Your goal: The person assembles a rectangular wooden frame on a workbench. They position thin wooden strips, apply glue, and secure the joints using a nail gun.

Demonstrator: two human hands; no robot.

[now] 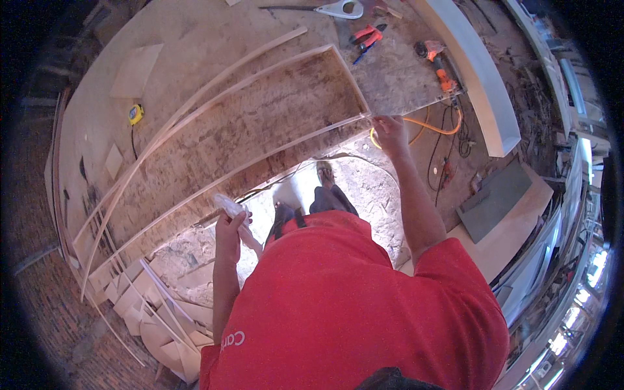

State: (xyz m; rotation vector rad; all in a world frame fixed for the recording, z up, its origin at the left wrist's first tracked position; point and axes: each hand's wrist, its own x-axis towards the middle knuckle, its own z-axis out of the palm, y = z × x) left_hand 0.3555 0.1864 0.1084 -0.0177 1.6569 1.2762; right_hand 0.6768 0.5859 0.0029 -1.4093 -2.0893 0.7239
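Observation:
A long frame of thin wooden strips (353,79) lies on the worn worktable. At its near right corner is my right hand (391,135), with the fingers pinched together on the end of the near wooden strip (286,151). My left hand (229,229) is held off the table's near edge, closed around a crumpled, translucent plastic wrapper (227,205). Part of that plastic hangs down below the fingers. Whatever may be inside it cannot be made out.
Red-handled pliers (368,35), an orange power tool (442,70) with an orange hose (448,130) and a yellow tape measure (135,114) lie on the table (396,81). A long pale board (478,71) runs along the right. Wood offcuts (162,325) are piled at lower left.

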